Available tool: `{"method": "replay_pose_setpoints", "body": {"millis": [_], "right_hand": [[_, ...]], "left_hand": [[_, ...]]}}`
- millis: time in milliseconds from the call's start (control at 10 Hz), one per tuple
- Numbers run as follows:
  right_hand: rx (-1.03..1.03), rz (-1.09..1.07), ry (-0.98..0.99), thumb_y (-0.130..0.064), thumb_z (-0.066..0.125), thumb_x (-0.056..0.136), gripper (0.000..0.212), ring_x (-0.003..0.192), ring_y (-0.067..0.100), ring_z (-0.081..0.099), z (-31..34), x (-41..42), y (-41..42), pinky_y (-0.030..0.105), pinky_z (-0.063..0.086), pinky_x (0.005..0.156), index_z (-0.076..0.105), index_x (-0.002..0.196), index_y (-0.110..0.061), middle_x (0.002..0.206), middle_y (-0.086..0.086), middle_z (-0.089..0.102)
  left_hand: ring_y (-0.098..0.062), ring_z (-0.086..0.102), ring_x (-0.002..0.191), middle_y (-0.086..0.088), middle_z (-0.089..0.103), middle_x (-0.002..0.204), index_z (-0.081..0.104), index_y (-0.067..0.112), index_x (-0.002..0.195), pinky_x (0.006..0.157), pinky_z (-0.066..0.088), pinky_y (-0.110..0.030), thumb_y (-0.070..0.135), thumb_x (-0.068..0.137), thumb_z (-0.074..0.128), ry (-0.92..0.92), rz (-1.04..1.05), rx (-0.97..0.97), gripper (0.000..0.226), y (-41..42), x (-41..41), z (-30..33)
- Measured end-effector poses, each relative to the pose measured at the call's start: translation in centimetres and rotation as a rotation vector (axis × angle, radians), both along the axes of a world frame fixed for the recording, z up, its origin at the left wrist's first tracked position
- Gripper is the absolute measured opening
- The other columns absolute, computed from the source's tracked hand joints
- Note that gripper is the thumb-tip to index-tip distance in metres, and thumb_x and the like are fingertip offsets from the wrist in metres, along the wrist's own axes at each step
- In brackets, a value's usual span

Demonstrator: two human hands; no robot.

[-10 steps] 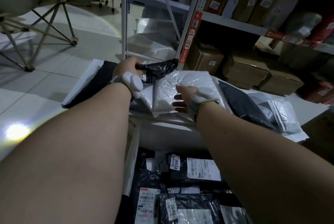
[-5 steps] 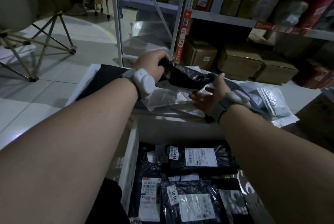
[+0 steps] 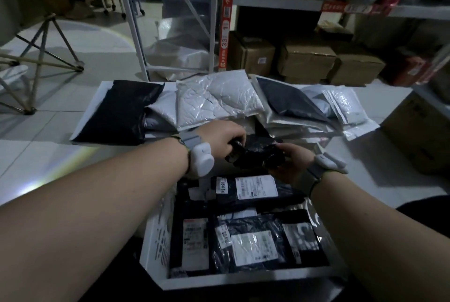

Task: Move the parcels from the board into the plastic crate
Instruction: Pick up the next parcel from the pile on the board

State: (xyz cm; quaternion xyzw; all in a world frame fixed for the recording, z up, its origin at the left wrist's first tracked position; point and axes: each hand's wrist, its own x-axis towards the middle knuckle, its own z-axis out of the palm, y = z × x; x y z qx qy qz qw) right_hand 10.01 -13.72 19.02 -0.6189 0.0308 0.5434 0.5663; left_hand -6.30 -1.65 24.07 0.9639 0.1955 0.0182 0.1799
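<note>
Black crumpled plastic fills your grip: the small black parcel point(image 3: 255, 154) is held at both ends, your left hand point(image 3: 220, 139) curled over its left end and your right hand point(image 3: 291, 159) curled around its right end. Directly below the grip sits the white plastic crate point(image 3: 155, 241), with labelled dark parcels point(image 3: 246, 241) lying flat inside. Just beyond the grip lies the board point(image 3: 97, 97), carrying a large black parcel point(image 3: 121, 111) and white padded mailers point(image 3: 214, 99).

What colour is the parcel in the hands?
Black, glossy and crinkled; seen in the head view.
</note>
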Motion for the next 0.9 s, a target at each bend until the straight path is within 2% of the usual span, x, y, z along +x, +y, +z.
{"method": "replay_pose_setpoints", "body": {"millis": [100,200,300,400,500,600,800,900], "right_hand": [[-0.020,-0.006,-0.001,-0.015,0.047,0.096,0.021,0.055,0.023,0.061,-1.1,0.3,-1.2,0.026,0.053,0.043,0.051,0.078,-0.005,0.059,0.010,0.060],[-0.066,-0.007,-0.059,-0.004,0.043,0.096,0.019,0.059,0.026,0.059,-2.2,0.4,-2.3,0.025,0.049,0.033,0.050,0.078,-0.001,0.075,0.014,0.054],[-0.093,-0.036,-0.106,0.005,0.040,0.092,0.021,0.063,0.024,0.053,-3.1,0.8,-2.8,0.023,0.048,0.036,0.050,0.075,-0.003,0.074,0.013,0.051],[-0.099,0.062,-0.229,0.006,0.043,0.091,0.026,0.068,0.016,0.053,-3.7,1.9,-2.8,0.027,0.051,0.053,0.045,0.075,-0.014,0.080,0.005,0.048],[-0.090,0.116,-0.282,0.006,0.042,0.092,0.030,0.070,0.015,0.053,-4.1,2.4,-2.9,0.027,0.050,0.058,0.042,0.075,-0.019,0.082,0.002,0.045],[-0.067,0.093,-0.264,0.005,0.039,0.094,0.031,0.070,0.015,0.051,-4.5,2.5,-3.0,0.028,0.049,0.059,0.040,0.075,-0.020,0.082,0.001,0.044],[-0.057,0.077,-0.254,0.006,0.038,0.095,0.034,0.068,0.016,0.050,-5.0,2.1,-2.6,0.031,0.052,0.063,0.039,0.074,-0.021,0.079,0.002,0.043],[-0.079,0.020,-0.202,0.010,0.039,0.092,0.034,0.063,0.019,0.046,-5.3,2.2,-2.3,0.031,0.050,0.055,0.040,0.068,-0.014,0.071,0.007,0.044]], "left_hand": [[-0.023,0.055,0.107,-0.006,0.062,0.113,0.066,0.009,0.106,0.089,0.042,-0.030,-0.005,0.078,0.051,0.035,-0.026,-0.009,0.035,-1.0,0.2,-1.2],[-0.023,0.055,0.107,-0.007,0.061,0.113,0.067,0.009,0.105,0.089,0.042,-0.030,-0.005,0.076,0.053,0.063,-0.027,-0.002,0.035,-1.6,0.3,-2.4],[-0.023,0.054,0.106,-0.008,0.060,0.113,0.066,0.007,0.101,0.087,0.040,-0.028,-0.007,0.075,0.053,0.097,-0.046,-0.005,0.032,-2.2,0.1,-3.6],[-0.023,0.053,0.104,-0.006,0.056,0.112,0.064,0.008,0.095,0.081,0.039,-0.027,-0.002,0.076,0.057,0.179,-0.049,0.011,0.023,-2.5,-0.4,-4.9],[-0.022,0.052,0.104,-0.003,0.049,0.118,0.060,0.014,0.105,0.086,0.046,-0.031,0.026,0.079,0.072,0.348,-0.013,0.033,0.031,-2.4,-0.9,-6.2],[-0.021,0.053,0.104,-0.001,0.046,0.122,0.055,0.019,0.117,0.088,0.047,-0.033,0.045,0.080,0.068,0.400,0.098,-0.036,0.047,-2.6,-1.4,-6.7],[-0.020,0.054,0.101,-0.001,0.048,0.120,0.054,0.019,0.114,0.085,0.045,-0.030,0.051,0.086,0.057,0.286,0.274,-0.069,0.042,-3.3,-1.4,-6.4],[-0.022,0.054,0.100,-0.002,0.048,0.117,0.053,0.020,0.107,0.086,0.048,-0.035,0.044,0.085,0.061,0.250,0.374,-0.017,0.034,-3.5,-0.9,-5.8]]}}
